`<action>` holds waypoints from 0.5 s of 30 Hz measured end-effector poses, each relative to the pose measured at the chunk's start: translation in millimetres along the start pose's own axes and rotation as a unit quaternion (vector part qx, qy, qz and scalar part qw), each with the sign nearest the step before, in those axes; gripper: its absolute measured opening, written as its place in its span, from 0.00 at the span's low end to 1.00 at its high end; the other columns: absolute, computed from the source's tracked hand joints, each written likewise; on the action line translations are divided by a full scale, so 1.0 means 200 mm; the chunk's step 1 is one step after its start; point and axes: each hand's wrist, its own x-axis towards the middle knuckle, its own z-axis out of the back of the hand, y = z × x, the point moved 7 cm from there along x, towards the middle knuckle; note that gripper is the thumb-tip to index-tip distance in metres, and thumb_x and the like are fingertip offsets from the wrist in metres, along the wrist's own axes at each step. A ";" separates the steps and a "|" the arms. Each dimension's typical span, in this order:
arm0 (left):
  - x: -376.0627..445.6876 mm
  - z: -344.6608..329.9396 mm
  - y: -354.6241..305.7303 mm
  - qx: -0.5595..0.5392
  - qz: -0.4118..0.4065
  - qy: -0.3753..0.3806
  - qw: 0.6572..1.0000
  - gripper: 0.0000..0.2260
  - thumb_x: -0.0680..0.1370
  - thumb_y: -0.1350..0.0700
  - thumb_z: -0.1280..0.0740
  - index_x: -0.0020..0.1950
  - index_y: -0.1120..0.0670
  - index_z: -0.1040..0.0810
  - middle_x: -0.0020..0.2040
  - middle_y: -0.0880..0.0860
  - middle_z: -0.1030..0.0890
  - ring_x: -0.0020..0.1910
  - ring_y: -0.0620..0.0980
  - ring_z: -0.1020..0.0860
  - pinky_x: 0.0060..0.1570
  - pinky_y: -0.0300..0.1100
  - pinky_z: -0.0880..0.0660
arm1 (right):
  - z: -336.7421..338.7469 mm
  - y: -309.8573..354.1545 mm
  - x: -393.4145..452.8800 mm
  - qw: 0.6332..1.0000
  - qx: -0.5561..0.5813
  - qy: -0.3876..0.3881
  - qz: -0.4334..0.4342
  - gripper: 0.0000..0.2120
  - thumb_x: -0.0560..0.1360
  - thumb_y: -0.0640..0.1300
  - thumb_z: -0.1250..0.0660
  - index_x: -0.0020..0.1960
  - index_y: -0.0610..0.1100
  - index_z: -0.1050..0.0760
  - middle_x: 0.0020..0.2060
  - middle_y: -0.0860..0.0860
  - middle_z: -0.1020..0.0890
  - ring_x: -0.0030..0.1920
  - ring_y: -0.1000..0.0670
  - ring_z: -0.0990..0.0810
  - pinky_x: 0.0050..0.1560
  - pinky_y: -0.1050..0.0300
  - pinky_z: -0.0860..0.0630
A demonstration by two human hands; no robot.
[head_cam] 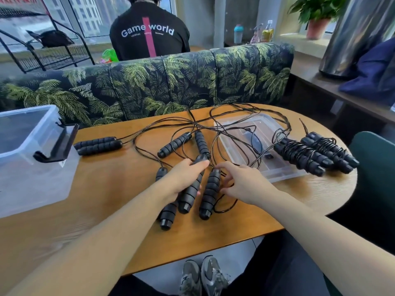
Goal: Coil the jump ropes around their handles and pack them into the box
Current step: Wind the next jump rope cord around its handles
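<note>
Several black jump ropes lie tangled on a wooden table (106, 189). My left hand (183, 178) is wrapped around one ribbed black handle (190, 197) near the table's middle. Another handle (210, 193) lies just right of it, and my right hand (243, 182) touches its top end with fingers spread. A third handle (167, 214) pokes out below my left hand. Two coiled rope bundles (314, 155) rest at the right. Loose handles (98, 145) lie at the left and more handles (183, 144) in the middle. The clear plastic box (32, 182) stands at the far left.
The box's clear lid (284, 174) lies flat under the cords at the right. A black clip handle (57, 146) hangs on the box's side. A leaf-patterned sofa back (149, 86) runs behind the table, with a person seated beyond it. A green chair (374, 167) stands at the right.
</note>
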 end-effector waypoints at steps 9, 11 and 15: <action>-0.01 -0.09 0.08 0.059 -0.007 -0.002 0.998 0.28 0.75 0.37 0.29 0.68 0.51 0.29 0.61 0.50 0.21 0.58 0.49 0.21 0.60 0.49 0.22 | -0.05 0.02 0.02 0.996 -0.066 -0.027 0.050 0.15 0.76 0.59 0.34 0.59 0.55 0.28 0.52 0.58 0.19 0.61 0.47 0.28 0.62 0.45 0.34; -0.03 -0.08 0.08 0.015 0.001 -0.005 1.000 0.26 0.76 0.39 0.28 0.66 0.52 0.28 0.58 0.52 0.18 0.54 0.51 0.18 0.53 0.49 0.19 | -0.06 0.02 0.01 0.995 -0.046 -0.063 0.058 0.18 0.76 0.60 0.33 0.62 0.55 0.27 0.48 0.59 0.22 0.59 0.48 0.28 0.63 0.45 0.35; -0.07 -0.06 0.07 -0.105 0.024 0.010 0.994 0.20 0.76 0.45 0.26 0.61 0.54 0.24 0.53 0.58 0.16 0.50 0.57 0.15 0.48 0.52 0.16 | -0.03 0.06 -0.03 0.985 0.004 -0.142 0.100 0.20 0.76 0.59 0.33 0.66 0.58 0.28 0.57 0.59 0.18 0.58 0.47 0.27 0.57 0.46 0.34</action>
